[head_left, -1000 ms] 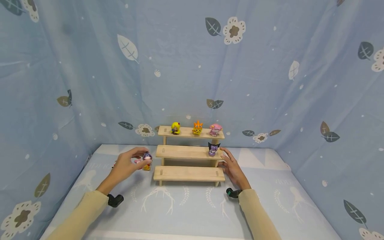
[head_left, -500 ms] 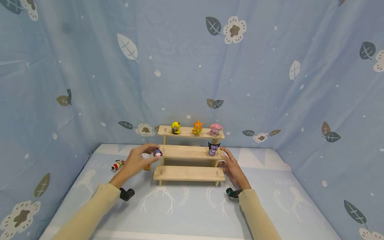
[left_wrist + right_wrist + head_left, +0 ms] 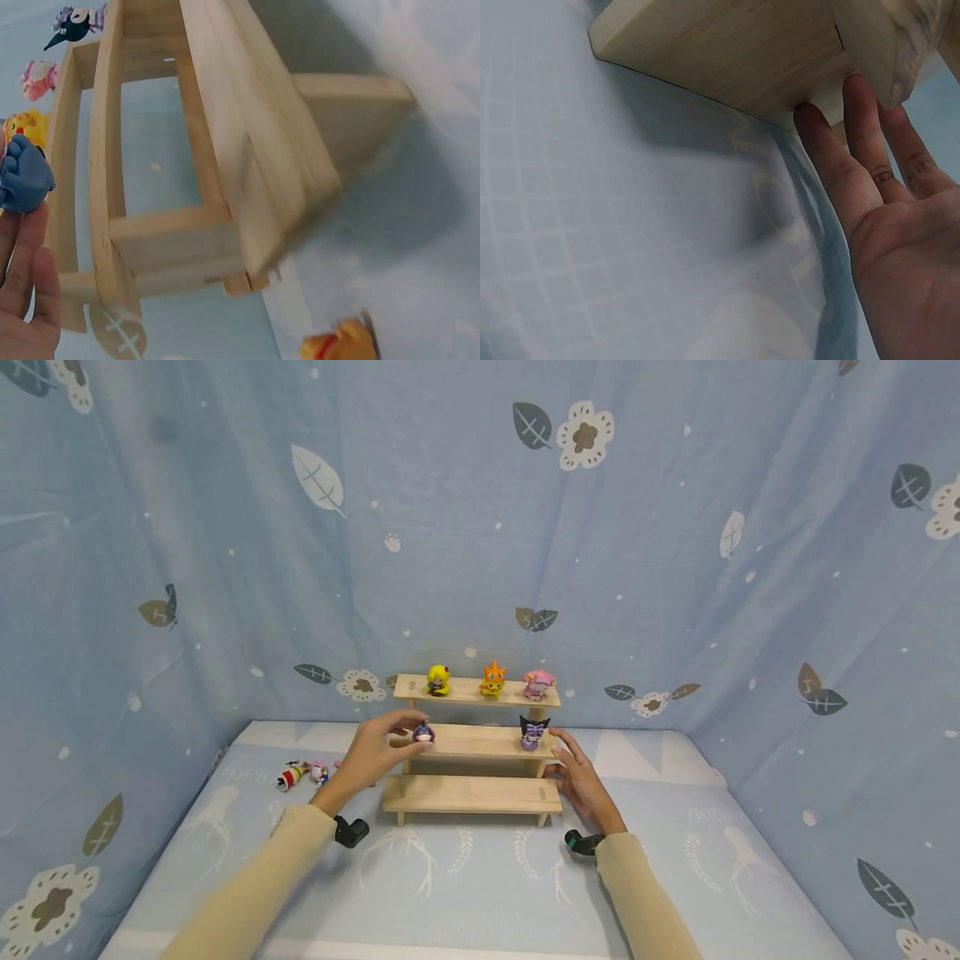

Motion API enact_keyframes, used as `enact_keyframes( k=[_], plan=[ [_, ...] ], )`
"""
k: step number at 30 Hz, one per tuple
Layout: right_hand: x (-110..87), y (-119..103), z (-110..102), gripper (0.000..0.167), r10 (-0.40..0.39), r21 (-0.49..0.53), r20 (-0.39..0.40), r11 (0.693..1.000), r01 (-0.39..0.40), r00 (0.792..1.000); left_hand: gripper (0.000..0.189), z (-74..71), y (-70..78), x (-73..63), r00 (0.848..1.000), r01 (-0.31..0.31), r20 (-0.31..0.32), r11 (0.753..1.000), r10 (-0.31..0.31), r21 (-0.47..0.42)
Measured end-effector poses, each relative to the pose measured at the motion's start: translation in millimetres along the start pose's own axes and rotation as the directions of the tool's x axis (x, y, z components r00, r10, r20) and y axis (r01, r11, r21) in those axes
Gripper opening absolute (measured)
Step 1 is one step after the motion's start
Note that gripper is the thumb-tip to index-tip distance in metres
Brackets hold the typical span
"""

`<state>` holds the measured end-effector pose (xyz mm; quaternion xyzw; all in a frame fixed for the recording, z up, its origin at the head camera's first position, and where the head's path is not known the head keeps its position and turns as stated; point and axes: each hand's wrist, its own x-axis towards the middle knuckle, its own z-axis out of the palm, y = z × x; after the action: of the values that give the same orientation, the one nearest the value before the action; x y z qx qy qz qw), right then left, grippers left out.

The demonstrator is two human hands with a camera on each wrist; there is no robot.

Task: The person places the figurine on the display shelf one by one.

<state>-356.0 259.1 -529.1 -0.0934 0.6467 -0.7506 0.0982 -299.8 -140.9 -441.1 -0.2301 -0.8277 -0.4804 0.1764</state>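
Blue figurine (image 3: 423, 735), at the left end of the rack's (image 3: 465, 792) middle shelf (image 3: 472, 741), is what I'm watching. The person's left hand (image 3: 371, 752) pinches it; whether its base touches the wood, I can't tell. Well apart from that, the right hand (image 3: 581, 781) is at the rack's right side, its fingers (image 3: 864, 127) reaching out, fingertips against the wood in my right wrist feed.

Sharing the middle shelf, a black-and-purple figurine (image 3: 533, 733) stands near the right end, close to that hand. Behind and higher, the top shelf (image 3: 461, 690) bears a yellow figurine (image 3: 438, 680), an orange figurine (image 3: 492, 679) and a pink figurine (image 3: 538, 685), left to right.

On the table (image 3: 637, 760), left of the rack, I make out a red-and-white figurine (image 3: 291, 776) with a small pinkish one (image 3: 318, 772) beside it; the left arm partly blocks my head view there. My left wrist feed catches an amber figurine (image 3: 341, 343) on the table too. Patterned curtain (image 3: 450, 527) hangs behind everything.
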Motion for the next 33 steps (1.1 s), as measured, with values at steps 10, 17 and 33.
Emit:
enact_keyframes(
  k=[10, 17, 33],
  plan=[
    [1.2, 0, -1, 0.052, 0.005, 0.009, -0.004, 1.0, -0.005, 1.0, 0.042, 30.4, 6.5, 17.5, 1.0, -0.011, 0.022, 1.0, 0.011, -0.018],
    [1.1, 0, -2, 0.054, 0.002, 0.019, -0.001, 1.0, -0.002, 1.0, 0.038, 52.1, 12.2, 25.8, 0.999, -0.026, 0.028, 0.999, 0.027, -0.038],
    [0.9, -1, -1, 0.053, -0.003, 0.017, 0.009, 1.0, 0.002, 1.0, 0.041, 84.9, 20.6, 45.0, 0.997, 0.024, 0.069, 0.996, -0.018, -0.084]
  ],
)
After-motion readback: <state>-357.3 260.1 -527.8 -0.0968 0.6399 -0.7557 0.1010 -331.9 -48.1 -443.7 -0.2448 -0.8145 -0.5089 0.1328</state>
